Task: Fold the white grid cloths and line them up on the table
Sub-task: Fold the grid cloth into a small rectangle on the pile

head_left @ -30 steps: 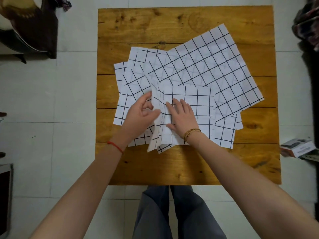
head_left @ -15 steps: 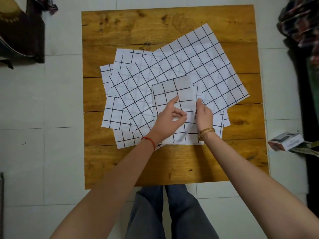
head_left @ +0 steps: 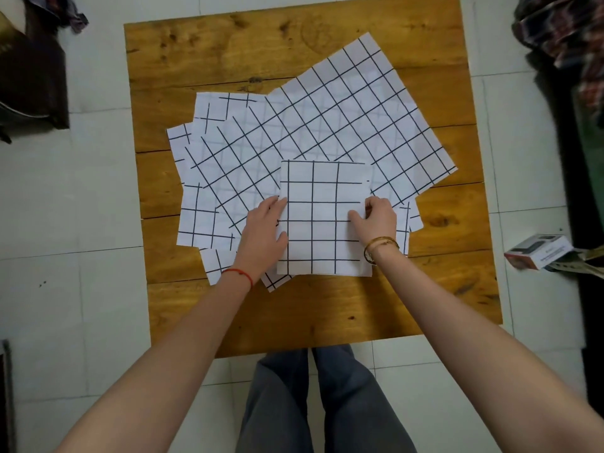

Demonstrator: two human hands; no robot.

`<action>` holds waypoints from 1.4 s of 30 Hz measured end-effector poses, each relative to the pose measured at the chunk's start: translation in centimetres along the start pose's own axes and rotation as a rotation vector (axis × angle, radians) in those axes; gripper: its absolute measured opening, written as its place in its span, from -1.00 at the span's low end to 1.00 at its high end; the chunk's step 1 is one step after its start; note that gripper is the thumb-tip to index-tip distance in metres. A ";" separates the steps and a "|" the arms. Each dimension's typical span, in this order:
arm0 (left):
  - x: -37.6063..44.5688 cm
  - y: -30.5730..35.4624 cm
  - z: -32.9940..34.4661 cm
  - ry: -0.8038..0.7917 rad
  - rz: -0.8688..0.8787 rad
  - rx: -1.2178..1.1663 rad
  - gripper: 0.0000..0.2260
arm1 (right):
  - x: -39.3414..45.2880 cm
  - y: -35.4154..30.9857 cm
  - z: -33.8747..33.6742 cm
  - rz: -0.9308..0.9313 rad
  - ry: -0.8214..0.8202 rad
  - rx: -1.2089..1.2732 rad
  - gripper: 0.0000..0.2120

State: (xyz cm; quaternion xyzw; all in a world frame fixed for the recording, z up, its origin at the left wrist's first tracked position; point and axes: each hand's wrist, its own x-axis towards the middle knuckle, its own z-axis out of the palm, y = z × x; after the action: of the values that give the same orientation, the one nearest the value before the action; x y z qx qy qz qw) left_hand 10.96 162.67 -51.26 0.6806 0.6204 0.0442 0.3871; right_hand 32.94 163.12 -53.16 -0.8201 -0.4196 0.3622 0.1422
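Folded cloth [head_left: 323, 220] now squared flat; left hand [head_left: 261, 233] grips left edge, right hand [head_left: 376, 220] pinches right edge.

Home: tiled floor [head_left: 81, 197], wooden table [head_left: 327, 308]

- We see a table [head_left: 310, 308] of wooden planks, amber and lightly glossy, with dark knots and grain streaks in its surface.
- We find the folded cloth [head_left: 325, 220] white, matt and smooth, printed with thin black grid lines; it lies flat with crisp edges, almost like paper.
- We note the unfolded cloths [head_left: 327, 125] share that thin matt white fabric; grid lines of lower layers show faintly through the top sheet.
- We see a floor [head_left: 65, 223] of pale, smooth tiles with thin grout lines.
- We spot a red thread [head_left: 240, 274] on one wrist and shiny gold-toned bangles [head_left: 379, 245] on the other.
- We see trousers [head_left: 327, 403] of soft, matt grey fabric.
- We make out a small box [head_left: 537, 251] of printed cardboard.
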 end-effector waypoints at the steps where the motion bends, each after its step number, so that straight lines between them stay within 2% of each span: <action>1: 0.0 -0.1 -0.1 -0.014 0.015 0.048 -0.44 | 0.0 0.1 -0.1 -0.005 -0.011 0.002 -0.82; 5: 0.1 0.1 -0.2 -0.064 0.051 0.216 -0.41 | -0.1 0.2 -0.5 -0.048 -0.014 0.018 -0.84; 11: 0.9 0.5 0.0 -0.027 -0.004 -0.022 -0.47 | -0.4 0.5 -0.6 -0.103 0.008 0.108 -0.81; 16: 1.4 0.1 -0.3 -0.032 0.055 0.083 -0.46 | -0.2 0.2 -0.8 -0.111 0.052 0.191 -0.79; 24: 1.7 0.0 -0.2 -0.121 0.088 0.321 -0.37 | 1.4 0.3 -0.8 -0.084 0.102 0.073 -0.80; 30: 2.0 -0.1 0.1 -0.109 0.098 0.378 -0.34 | 2.5 -0.2 -1.2 -0.053 0.084 0.029 -0.79; 33: 2.0 -0.1 0.1 -0.064 0.107 0.319 -0.38 | 2.3 -0.5 -1.3 -0.045 0.119 -0.017 -0.80; 35: 2.2 -0.1 -0.2 0.008 0.122 0.289 -0.43 | 2.2 -1.1 -1.4 -0.134 0.212 -0.065 -0.76; 38: 3.2 -0.2 -1.0 0.081 0.172 0.401 -0.42 | 2.3 -2.7 -1.2 -0.420 0.281 -0.280 -0.69; 42: 4.9 -0.4 -1.8 0.085 0.211 0.561 -0.39 | 2.7 -4.9 0.5 -0.789 0.110 -0.519 -0.58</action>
State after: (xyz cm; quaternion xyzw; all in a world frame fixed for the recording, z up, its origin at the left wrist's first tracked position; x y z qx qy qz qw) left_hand 10.81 167.78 -52.25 0.8192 0.5499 -0.0607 0.1511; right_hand 30.70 168.20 -52.16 -0.6243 -0.7676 0.1198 0.0812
